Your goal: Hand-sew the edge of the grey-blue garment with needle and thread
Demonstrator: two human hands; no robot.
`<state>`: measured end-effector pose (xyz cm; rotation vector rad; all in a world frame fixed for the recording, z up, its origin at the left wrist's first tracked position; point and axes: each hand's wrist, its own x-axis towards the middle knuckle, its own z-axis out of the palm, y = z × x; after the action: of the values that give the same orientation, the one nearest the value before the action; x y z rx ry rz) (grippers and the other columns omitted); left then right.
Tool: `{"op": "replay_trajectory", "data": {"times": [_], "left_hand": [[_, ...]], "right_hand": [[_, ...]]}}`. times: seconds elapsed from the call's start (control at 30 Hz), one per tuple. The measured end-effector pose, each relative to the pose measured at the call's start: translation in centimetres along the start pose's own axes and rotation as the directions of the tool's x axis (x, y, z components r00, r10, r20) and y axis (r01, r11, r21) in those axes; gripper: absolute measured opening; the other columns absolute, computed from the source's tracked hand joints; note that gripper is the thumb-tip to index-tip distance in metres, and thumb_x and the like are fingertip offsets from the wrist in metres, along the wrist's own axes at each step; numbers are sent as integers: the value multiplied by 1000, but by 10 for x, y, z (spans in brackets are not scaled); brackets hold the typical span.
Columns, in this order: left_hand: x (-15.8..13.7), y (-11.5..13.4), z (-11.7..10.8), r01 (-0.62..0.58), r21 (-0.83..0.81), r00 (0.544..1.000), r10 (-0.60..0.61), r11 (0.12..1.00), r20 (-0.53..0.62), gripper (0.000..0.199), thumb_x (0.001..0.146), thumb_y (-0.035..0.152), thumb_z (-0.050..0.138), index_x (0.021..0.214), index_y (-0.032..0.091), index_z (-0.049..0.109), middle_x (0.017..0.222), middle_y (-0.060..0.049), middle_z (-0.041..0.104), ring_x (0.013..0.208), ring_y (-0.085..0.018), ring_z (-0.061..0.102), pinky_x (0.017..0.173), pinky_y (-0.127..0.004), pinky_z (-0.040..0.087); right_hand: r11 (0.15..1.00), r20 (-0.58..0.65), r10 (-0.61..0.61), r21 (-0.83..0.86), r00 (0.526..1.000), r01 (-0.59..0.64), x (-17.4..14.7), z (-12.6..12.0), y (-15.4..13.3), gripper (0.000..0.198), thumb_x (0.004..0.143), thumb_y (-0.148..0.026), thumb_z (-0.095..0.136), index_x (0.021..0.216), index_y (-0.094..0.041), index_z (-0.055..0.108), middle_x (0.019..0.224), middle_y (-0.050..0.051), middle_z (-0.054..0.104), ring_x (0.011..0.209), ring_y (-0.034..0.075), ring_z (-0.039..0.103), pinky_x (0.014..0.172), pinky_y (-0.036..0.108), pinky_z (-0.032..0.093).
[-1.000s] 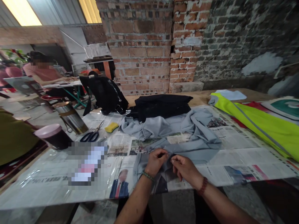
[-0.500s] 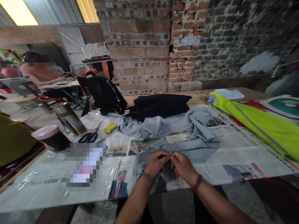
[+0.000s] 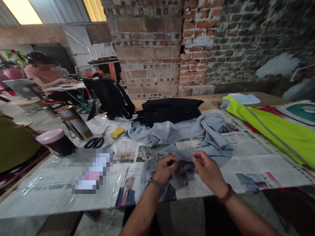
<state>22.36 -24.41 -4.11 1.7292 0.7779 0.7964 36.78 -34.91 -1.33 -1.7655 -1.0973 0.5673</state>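
My left hand (image 3: pixel 165 169) is closed in a pinch above the near part of the grey garment (image 3: pixel 169 132). A thin, pale sliver (image 3: pixel 180 165), like a needle, shows at its fingertips; it is too small to name surely. To the right, apart from it, my right hand (image 3: pixel 208 170) is raised with thumb and forefinger pressed together. Anything between those fingers is too fine to make out. The grey cloth lies crumpled on newspaper, and part of it is hidden under my hands.
Newspaper (image 3: pixel 49 193) under clear plastic covers the table. Scissors (image 3: pixel 94 142), a yellow sponge (image 3: pixel 117 132), a steel flask (image 3: pixel 75 123) and a pink-lidded cup (image 3: pixel 57 142) stand left. Behind are black cloth (image 3: pixel 172 111) and a backpack (image 3: pixel 109 98). A yellow vest (image 3: pixel 270 127) and an iron (image 3: pixel 299 111) lie right.
My hands were together at the fingertips. The right hand has moved away to the right, and the left has stayed nearly in place. The view has shifted slightly.
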Motion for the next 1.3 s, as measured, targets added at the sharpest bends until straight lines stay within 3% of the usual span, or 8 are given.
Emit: {"op": "replay_trajectory", "data": {"times": [0.1,0.2,0.3,0.5,0.63,0.83,1.03,1.3], "left_hand": [[1,-1,0,-42,17,999,42,999,9,11,61,13,56,69,15,64,65,1,55,62,-11,48,59,-21,36],[0,-1,-1,-90,36,996,89,995,22,11,62,12,55,67,15,64,67,0,55,66,-12,50,63,-22,37],[0,-2,-1,-93,42,996,93,995,-5,11,62,12,54,67,15,64,66,-1,54,64,-12,49,62,-22,37],[1,-3,1,-80,51,996,82,996,-47,12,63,11,53,68,15,63,70,-2,56,68,-13,51,64,-23,39],[0,-4,2,-101,79,992,106,992,-63,13,62,9,52,68,15,62,70,-1,56,70,-13,51,66,-23,39],[-2,-2,1,-190,145,980,197,971,-37,11,65,10,53,68,15,62,69,-1,56,69,-13,52,66,-23,40],[-2,0,0,-227,156,970,237,961,-46,13,65,8,52,69,15,62,68,-1,56,67,-12,51,63,-22,39],[-1,-6,3,-109,50,989,114,993,-92,10,66,15,56,73,14,63,70,-1,59,67,-12,51,63,-22,40]], "right_hand": [[980,36,-201,5,979,201,24,-2,-3,34,77,-20,39,110,-19,47,111,8,56,95,18,56,86,33,42],[946,269,-322,48,908,321,43,8,-1,55,69,-9,37,123,-17,39,117,8,53,111,17,47,97,34,33],[935,364,-332,1,870,356,45,15,2,60,63,-6,39,121,-16,43,101,6,59,101,18,51,94,35,35],[925,236,-283,-189,930,329,13,3,8,40,71,-13,44,109,-18,52,81,4,58,84,19,52,82,35,40],[889,254,-365,-191,896,416,-6,-6,15,28,74,-17,48,100,-22,58,76,2,59,85,19,53,92,38,34],[994,87,-113,13,990,112,19,-4,9,35,80,-34,43,107,-16,55,83,4,60,64,14,56,62,27,44],[995,399,-77,-21,914,93,48,8,-5,29,73,-37,51,63,-14,66,67,4,61,67,15,54,62,24,39],[970,402,66,188,913,-153,58,22,0,18,62,-30,61,64,-13,64,56,-1,56,53,9,45,53,21,33]]}}
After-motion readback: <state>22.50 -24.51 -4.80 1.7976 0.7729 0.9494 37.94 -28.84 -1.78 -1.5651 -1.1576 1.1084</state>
